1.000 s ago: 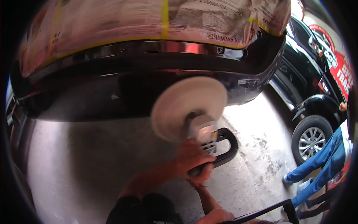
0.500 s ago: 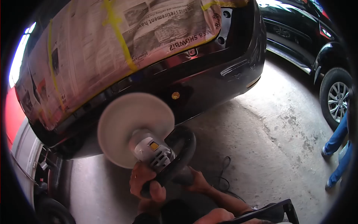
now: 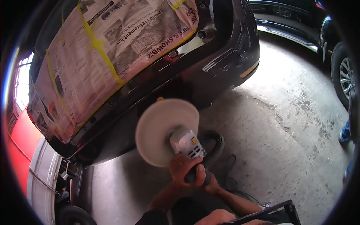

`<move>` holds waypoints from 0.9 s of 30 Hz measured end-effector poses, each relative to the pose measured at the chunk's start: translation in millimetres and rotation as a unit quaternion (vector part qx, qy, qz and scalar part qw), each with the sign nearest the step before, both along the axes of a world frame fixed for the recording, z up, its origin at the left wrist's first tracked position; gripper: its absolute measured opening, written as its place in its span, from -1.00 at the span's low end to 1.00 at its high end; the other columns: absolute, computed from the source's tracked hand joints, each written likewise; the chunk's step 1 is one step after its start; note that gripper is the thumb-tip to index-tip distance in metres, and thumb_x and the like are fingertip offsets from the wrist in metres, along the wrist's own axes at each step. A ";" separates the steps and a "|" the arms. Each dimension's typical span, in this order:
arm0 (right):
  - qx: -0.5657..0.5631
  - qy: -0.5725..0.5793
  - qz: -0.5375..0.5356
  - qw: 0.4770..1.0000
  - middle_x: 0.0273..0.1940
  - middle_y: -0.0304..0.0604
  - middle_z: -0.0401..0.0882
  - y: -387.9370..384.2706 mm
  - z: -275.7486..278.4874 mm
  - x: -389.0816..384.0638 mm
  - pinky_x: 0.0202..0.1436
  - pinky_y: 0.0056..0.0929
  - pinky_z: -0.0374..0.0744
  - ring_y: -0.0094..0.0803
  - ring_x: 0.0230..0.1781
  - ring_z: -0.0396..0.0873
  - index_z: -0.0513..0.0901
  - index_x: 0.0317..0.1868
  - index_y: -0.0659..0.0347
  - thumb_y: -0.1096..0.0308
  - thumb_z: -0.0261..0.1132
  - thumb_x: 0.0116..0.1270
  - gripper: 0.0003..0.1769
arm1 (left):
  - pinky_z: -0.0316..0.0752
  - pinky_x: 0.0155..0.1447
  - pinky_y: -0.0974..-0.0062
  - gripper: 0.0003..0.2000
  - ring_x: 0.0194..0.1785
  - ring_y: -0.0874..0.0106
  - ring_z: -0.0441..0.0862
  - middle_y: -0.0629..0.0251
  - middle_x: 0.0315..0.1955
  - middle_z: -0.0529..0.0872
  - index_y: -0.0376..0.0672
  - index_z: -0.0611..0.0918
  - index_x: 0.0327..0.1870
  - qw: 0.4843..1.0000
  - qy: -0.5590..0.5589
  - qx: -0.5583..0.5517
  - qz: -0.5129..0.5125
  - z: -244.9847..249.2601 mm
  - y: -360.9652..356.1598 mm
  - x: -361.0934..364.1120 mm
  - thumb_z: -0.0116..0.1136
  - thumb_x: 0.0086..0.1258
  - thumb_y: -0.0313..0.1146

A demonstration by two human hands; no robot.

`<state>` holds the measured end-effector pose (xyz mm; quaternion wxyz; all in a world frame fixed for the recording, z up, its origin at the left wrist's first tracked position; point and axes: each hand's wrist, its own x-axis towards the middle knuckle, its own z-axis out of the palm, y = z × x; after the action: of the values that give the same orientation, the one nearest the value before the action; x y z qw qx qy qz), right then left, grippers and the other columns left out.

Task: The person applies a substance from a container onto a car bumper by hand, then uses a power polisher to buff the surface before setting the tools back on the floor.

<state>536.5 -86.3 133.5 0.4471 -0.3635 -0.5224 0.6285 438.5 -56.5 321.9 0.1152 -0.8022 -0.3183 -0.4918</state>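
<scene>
A polisher (image 3: 187, 142) with a wide pale round pad (image 3: 165, 131) is held in front of a dark car bumper (image 3: 187, 82). The pad looks blurred and overlaps the bumper's lower edge; whether it touches cannot be told. My left hand (image 3: 185, 168) is closed on the black loop handle, near the tool's head. Lower and to the right, my right hand (image 3: 212, 185) is wrapped round the rear of the tool body, partly hidden by the handle. Newspaper (image 3: 131, 41) held with yellow tape (image 3: 99, 47) covers the car's rear above the bumper.
A second dark vehicle with a wheel (image 3: 345, 75) stands at the right. Part of a person in blue jeans (image 3: 345, 133) shows at the right edge. A cable (image 3: 231, 176) lies on the concrete floor (image 3: 270, 138). At lower left are a pale panel (image 3: 43, 172) and a tire (image 3: 75, 215).
The polisher and both hands have shifted right in view, and the pad now covers most of the orange bumper spot. The camera view has turned, and less of the person at right shows.
</scene>
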 end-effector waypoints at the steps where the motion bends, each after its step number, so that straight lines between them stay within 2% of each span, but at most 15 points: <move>1: 0.007 0.006 -0.003 1.000 -0.02 -0.07 0.72 6.7 2.8 4.6 0.19 -0.33 0.55 -0.33 0.06 0.65 0.63 0.09 0.28 0.37 0.45 0.03 -0.47 | 0.56 -0.13 0.28 -0.81 -0.35 0.25 0.63 0.20 -0.44 0.68 -0.23 0.71 -0.29 1.000 -0.015 0.003 -0.022 2.9 6.0 3.6 0.19 0.11 -0.37; 3: 0.011 0.017 -0.010 1.000 -0.02 -0.06 0.72 19.7 15.0 10.2 0.20 -0.34 0.54 -0.35 0.06 0.65 0.63 0.09 0.29 0.38 0.46 0.03 -0.46 | 0.56 -0.15 0.29 -0.81 -0.36 0.26 0.62 0.19 -0.44 0.68 -0.24 0.69 -0.29 0.999 -0.030 0.016 -0.031 17.7 13.6 8.1 0.18 0.12 -0.37; 5: 0.064 0.049 -0.004 0.997 -0.02 -0.06 0.72 29.2 35.0 17.4 0.20 -0.34 0.54 -0.37 0.05 0.65 0.62 0.10 0.29 0.38 0.49 0.02 -0.44 | 0.56 -0.17 0.30 -0.81 -0.36 0.26 0.62 0.19 -0.45 0.68 -0.25 0.68 -0.30 0.998 -0.050 0.029 -0.040 31.6 10.5 9.8 0.16 0.13 -0.37; 7: 0.070 0.048 0.020 0.996 -0.01 -0.06 0.72 36.3 50.2 23.8 0.20 -0.34 0.54 -0.36 0.06 0.65 0.62 0.10 0.30 0.37 0.50 0.02 -0.43 | 0.56 -0.21 0.30 -0.82 -0.36 0.25 0.62 0.14 -0.46 0.66 -0.27 0.63 -0.28 0.996 -0.042 0.081 0.014 44.3 8.4 12.0 0.13 0.19 -0.36; 11: 0.077 0.058 0.039 0.995 0.00 -0.05 0.72 40.2 55.8 16.7 0.20 -0.34 0.54 -0.33 0.08 0.65 0.60 0.12 0.33 0.34 0.51 0.01 -0.38 | 0.57 -0.22 0.27 -0.80 -0.37 0.23 0.62 0.11 -0.47 0.65 -0.28 0.61 -0.26 0.987 -0.076 0.139 0.012 48.7 15.2 14.1 0.10 0.26 -0.32; 13: 0.075 0.052 0.005 0.996 0.00 -0.05 0.72 40.9 54.0 16.2 0.19 -0.35 0.54 -0.34 0.07 0.65 0.60 0.12 0.34 0.33 0.52 0.00 -0.38 | 0.56 -0.23 0.26 -0.88 -0.50 0.26 0.55 0.26 -0.57 0.61 -0.23 0.60 -0.32 0.993 -0.076 0.090 -0.009 49.2 21.7 11.9 0.15 0.16 -0.39; 14: 0.074 0.045 -0.028 0.996 -0.01 -0.04 0.72 42.3 53.3 15.4 0.18 -0.36 0.54 -0.35 0.07 0.65 0.60 0.12 0.35 0.32 0.53 -0.01 -0.37 | 0.56 -0.23 0.26 -0.88 -0.50 0.26 0.55 0.26 -0.57 0.61 -0.23 0.60 -0.32 0.993 -0.072 0.090 -0.012 49.6 30.8 15.3 0.15 0.16 -0.39; 15: 0.072 0.049 -0.030 0.996 -0.01 -0.04 0.72 44.4 54.9 15.3 0.18 -0.36 0.54 -0.35 0.07 0.65 0.60 0.12 0.35 0.32 0.53 -0.01 -0.37 | 0.57 -0.21 0.26 -0.86 -0.47 0.24 0.58 0.25 -0.54 0.65 -0.24 0.62 -0.32 0.985 -0.105 0.116 -0.069 50.9 43.8 21.3 0.15 0.16 -0.39; 16: 0.075 0.064 -0.089 0.991 -0.01 -0.04 0.72 46.7 59.0 17.8 0.16 -0.36 0.55 -0.37 0.04 0.65 0.59 0.12 0.35 0.32 0.53 -0.02 -0.36 | 0.58 -0.19 0.25 -0.84 -0.45 0.22 0.62 0.23 -0.50 0.68 -0.26 0.64 -0.31 0.973 -0.139 0.140 -0.123 53.1 54.5 27.4 0.15 0.15 -0.39; 17: 0.079 0.076 -0.147 0.983 -0.01 -0.04 0.72 48.7 62.2 21.2 0.13 -0.36 0.56 -0.39 0.02 0.65 0.59 0.12 0.36 0.32 0.54 -0.03 -0.35 | 0.59 -0.19 0.26 -0.83 -0.44 0.23 0.64 0.22 -0.48 0.71 -0.26 0.66 -0.30 0.977 -0.110 0.125 -0.134 58.1 61.9 33.5 0.16 0.13 -0.40; 21: 0.068 0.097 -0.187 0.975 -0.09 -0.09 0.73 59.7 69.5 42.4 0.07 -0.35 0.59 -0.40 -0.06 0.67 0.63 0.03 0.37 0.36 0.52 -0.03 -0.44 | 0.59 -0.24 0.37 -0.85 -0.46 0.32 0.69 0.25 -0.48 0.75 -0.23 0.70 -0.32 0.972 -0.081 0.035 -0.216 77.9 94.6 99.0 0.24 0.10 -0.42; 23: 0.028 0.127 -0.225 0.966 -0.22 -0.16 0.74 64.4 69.2 58.7 -0.06 -0.37 0.61 -0.41 -0.20 0.68 0.68 -0.14 0.36 0.43 0.49 -0.03 -0.61 | 0.58 -0.27 0.43 -0.87 -0.48 0.38 0.68 0.26 -0.46 0.75 -0.25 0.70 -0.33 0.965 -0.064 -0.008 -0.253 75.5 112.3 140.0 0.25 0.10 -0.46; 24: 0.027 0.129 -0.223 0.966 -0.22 -0.16 0.74 65.2 67.8 64.5 -0.06 -0.37 0.61 -0.41 -0.20 0.68 0.68 -0.14 0.36 0.43 0.49 -0.03 -0.61 | 0.56 -0.26 0.47 -0.88 -0.47 0.42 0.66 0.26 -0.42 0.75 -0.28 0.70 -0.32 0.961 -0.046 -0.022 -0.272 69.4 120.6 155.0 0.24 0.11 -0.50; 26: -0.008 0.178 -0.231 0.956 -0.34 -0.22 0.71 71.6 62.2 72.7 -0.17 -0.39 0.60 -0.44 -0.32 0.66 0.70 -0.28 0.32 0.49 0.47 -0.04 -0.75 | 0.56 -0.27 0.46 -0.88 -0.48 0.39 0.67 0.26 -0.42 0.75 -0.27 0.70 -0.33 0.961 -0.028 -0.041 -0.271 60.8 125.0 179.2 0.25 0.11 -0.49; 27: -0.005 0.182 -0.228 0.956 -0.34 -0.22 0.71 73.6 56.6 72.3 -0.17 -0.39 0.60 -0.44 -0.32 0.66 0.70 -0.28 0.32 0.49 0.47 -0.04 -0.75 | 0.56 -0.28 0.45 -0.89 -0.49 0.35 0.67 0.26 -0.43 0.75 -0.26 0.70 -0.34 0.961 -0.012 -0.062 -0.270 59.0 126.6 183.3 0.26 0.11 -0.48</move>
<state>608.8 -12.7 190.1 0.6643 -0.3547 -0.3321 0.5680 621.8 70.1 380.9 -0.0754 -0.8580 -0.1207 -0.4935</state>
